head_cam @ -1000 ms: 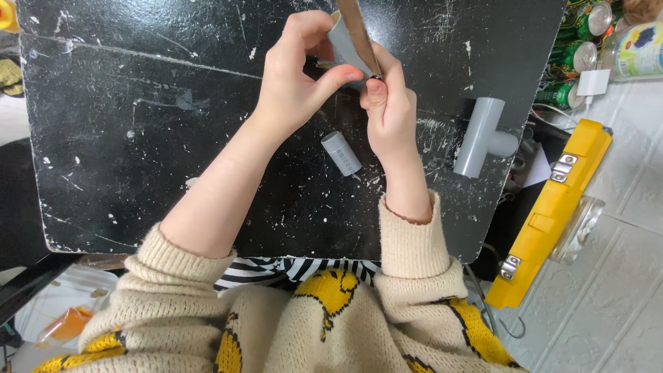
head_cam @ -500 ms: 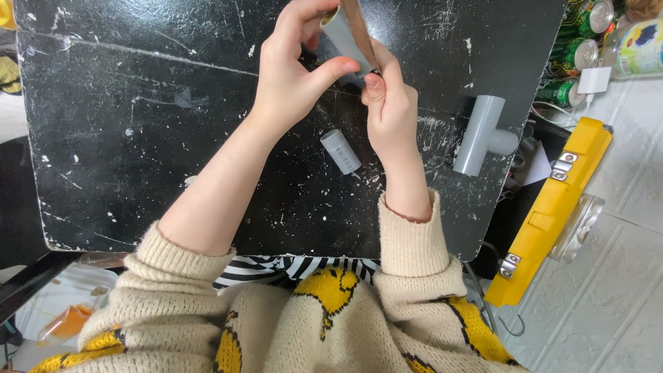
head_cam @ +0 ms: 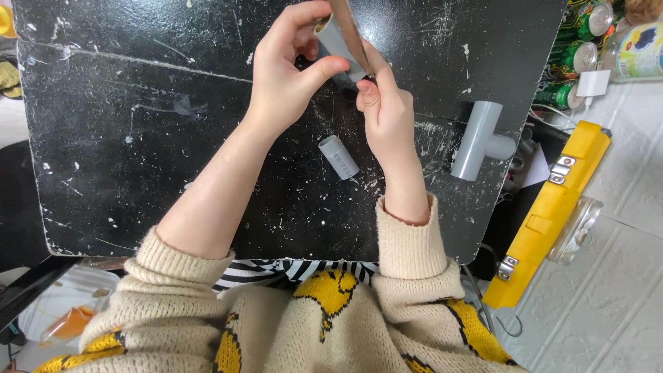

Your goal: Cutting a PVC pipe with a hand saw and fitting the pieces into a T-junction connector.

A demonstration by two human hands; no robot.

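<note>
My left hand (head_cam: 286,83) closes around a grey pipe (head_cam: 338,43) at twelve o'clock, steadying it so my right hand (head_cam: 387,114), pinched on a brown strip (head_cam: 349,31), can press it against the pipe's side. A spare pipe (head_cam: 338,157) lies just below.

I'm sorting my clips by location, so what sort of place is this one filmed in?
Probably a home workshop or hobby bench. A scuffed black worktop holds grey pipe pieces, a short pipe section and a T-fitting, a yellow case leans beside it on a tiled floor, and both hands work on another pipe piece.
</note>
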